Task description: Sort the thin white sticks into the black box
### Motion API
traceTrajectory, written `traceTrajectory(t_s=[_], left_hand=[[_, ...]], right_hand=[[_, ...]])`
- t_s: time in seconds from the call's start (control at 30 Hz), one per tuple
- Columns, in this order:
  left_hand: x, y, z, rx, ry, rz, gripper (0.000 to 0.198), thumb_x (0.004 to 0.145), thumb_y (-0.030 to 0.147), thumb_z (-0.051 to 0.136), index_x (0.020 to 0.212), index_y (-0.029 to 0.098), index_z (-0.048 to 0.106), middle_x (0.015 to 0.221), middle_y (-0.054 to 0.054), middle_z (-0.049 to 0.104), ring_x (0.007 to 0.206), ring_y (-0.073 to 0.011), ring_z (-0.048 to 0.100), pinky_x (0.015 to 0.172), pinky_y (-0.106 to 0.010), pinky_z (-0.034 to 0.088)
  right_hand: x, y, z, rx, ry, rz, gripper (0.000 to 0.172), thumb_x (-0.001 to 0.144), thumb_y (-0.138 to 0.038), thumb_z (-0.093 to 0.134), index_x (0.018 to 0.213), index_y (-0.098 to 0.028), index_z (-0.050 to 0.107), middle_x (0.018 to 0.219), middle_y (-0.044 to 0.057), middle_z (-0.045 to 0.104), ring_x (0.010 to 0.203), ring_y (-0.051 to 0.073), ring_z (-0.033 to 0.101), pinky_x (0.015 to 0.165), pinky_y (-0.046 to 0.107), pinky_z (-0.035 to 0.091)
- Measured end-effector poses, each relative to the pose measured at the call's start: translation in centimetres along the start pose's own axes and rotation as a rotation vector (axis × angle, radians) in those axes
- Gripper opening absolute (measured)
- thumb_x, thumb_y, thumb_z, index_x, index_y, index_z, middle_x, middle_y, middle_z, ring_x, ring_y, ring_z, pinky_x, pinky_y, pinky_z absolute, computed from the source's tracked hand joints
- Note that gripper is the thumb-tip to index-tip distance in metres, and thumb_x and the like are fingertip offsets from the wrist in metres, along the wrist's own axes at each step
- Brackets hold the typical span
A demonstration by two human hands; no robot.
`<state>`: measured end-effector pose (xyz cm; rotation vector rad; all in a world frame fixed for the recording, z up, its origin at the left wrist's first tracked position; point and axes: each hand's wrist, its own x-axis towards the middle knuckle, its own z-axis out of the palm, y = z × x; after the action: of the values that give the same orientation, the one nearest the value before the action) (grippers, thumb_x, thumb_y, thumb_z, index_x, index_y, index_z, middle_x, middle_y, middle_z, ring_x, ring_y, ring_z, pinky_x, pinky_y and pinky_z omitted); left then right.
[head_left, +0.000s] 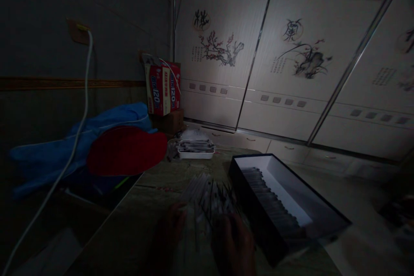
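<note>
A loose pile of thin sticks (207, 194), some clear or whitish and some dark, lies on the table in front of me. My left hand (174, 224) is at the pile's left side, fingers curled together; what they hold is too dark to make out. At the near right side of the pile is my right hand (233, 241), its fingers bent and closed around something that I cannot make out. To the right stands a dark open box (258, 220) with a white inside. A row of slim, dark-ended bundles (268, 198) lies along its left part.
At the table's (152, 207) far edge stands a white tray (196, 154) full of similar sticks. On the left are a red round cloth item (127, 151), blue fabric (106, 120) and a hanging white cable (86, 95). Red-and-white cartons (163, 88) stand by the sliding cabinet doors (220, 17).
</note>
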<state>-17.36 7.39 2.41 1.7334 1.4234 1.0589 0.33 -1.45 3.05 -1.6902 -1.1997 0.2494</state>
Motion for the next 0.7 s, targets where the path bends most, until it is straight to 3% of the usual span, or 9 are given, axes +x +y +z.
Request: traceTrajectory(t_s=[0.1, 0.23, 0.3, 0.37, 0.47, 0.57, 0.7], left_hand=[[0.1, 0.1, -0.2, -0.02, -0.008, -0.026, 0.033, 0.078, 0.037, 0.045, 0.096, 0.018, 0.065, 0.096, -0.008, 0.074, 0.089, -0.0214, 0.069, 0.079, -0.029, 0.053], [0.2, 0.2, -0.2, 0.03, 0.015, -0.051, 0.036, 0.079, 0.038, 0.041, 0.097, 0.017, 0.064, 0.096, -0.01, 0.073, 0.09, -0.0227, 0.068, 0.081, -0.032, 0.053], [0.3, 0.2, -0.1, 0.044, 0.025, -0.063, 0.036, 0.079, 0.039, 0.04, 0.096, 0.017, 0.064, 0.095, -0.009, 0.074, 0.088, -0.0228, 0.069, 0.079, -0.033, 0.053], [0.3, 0.2, -0.1, 0.036, 0.023, -0.059, 0.035, 0.079, 0.038, 0.041, 0.095, 0.018, 0.064, 0.092, -0.008, 0.074, 0.085, -0.0221, 0.07, 0.075, -0.031, 0.054], [0.2, 0.3, -0.1, 0.037, 0.007, -0.043, 0.034, 0.079, 0.037, 0.041, 0.095, 0.019, 0.064, 0.087, -0.007, 0.074, 0.078, -0.021, 0.07, 0.071, -0.03, 0.055], [0.1, 0.5, -0.3, 0.103, 0.034, -0.053, 0.033, 0.081, 0.037, 0.039, 0.096, 0.02, 0.064, 0.094, -0.008, 0.073, 0.085, -0.0214, 0.069, 0.076, -0.031, 0.053], [-0.1, 0.6, -0.7, 0.238, 0.033, -0.083, 0.035, 0.084, 0.032, 0.036, 0.102, 0.019, 0.062, 0.099, -0.01, 0.072, 0.092, -0.0229, 0.067, 0.083, -0.034, 0.05]], right_hand=[[0.8, -1.6, -2.6, 0.105, 0.005, 0.023, 0.037, 0.089, -0.048, 0.041, 0.088, -0.019, 0.064, 0.079, 0.005, 0.069, 0.074, 0.019, 0.065, 0.064, 0.024, 0.047], [4.4, -2.8, -8.1, 0.005, 0.126, -0.022, 0.039, 0.086, -0.051, 0.043, 0.087, -0.018, 0.063, 0.079, 0.005, 0.069, 0.073, 0.019, 0.064, 0.063, 0.025, 0.048], [7.4, -2.1, -10.5, -0.154, 0.119, -0.051, 0.038, 0.089, -0.05, 0.04, 0.085, -0.019, 0.062, 0.075, 0.004, 0.068, 0.068, 0.019, 0.064, 0.06, 0.024, 0.046], [10.8, -0.7, -12.2, -0.463, -0.02, -0.083, 0.037, 0.093, -0.041, 0.033, 0.088, -0.017, 0.06, 0.075, 0.005, 0.068, 0.065, 0.017, 0.064, 0.059, 0.024, 0.046], [14.9, 2.0, -12.7, -0.615, -0.172, -0.114, 0.021, 0.089, -0.024, 0.045, 0.088, -0.015, 0.063, 0.083, 0.009, 0.07, 0.075, 0.019, 0.065, 0.066, 0.027, 0.046], [16.8, 4.5, -11.6, -0.718, -0.359, -0.165, 0.011, 0.083, -0.01, 0.054, 0.087, -0.013, 0.064, 0.088, 0.008, 0.069, 0.085, 0.019, 0.064, 0.075, 0.03, 0.048], [17.1, 6.3, -9.7, -0.795, -0.548, -0.239, 0.016, 0.088, -0.024, 0.059, 0.1, -0.014, 0.061, 0.103, 0.004, 0.064, 0.093, 0.017, 0.062, 0.082, 0.038, 0.05]])
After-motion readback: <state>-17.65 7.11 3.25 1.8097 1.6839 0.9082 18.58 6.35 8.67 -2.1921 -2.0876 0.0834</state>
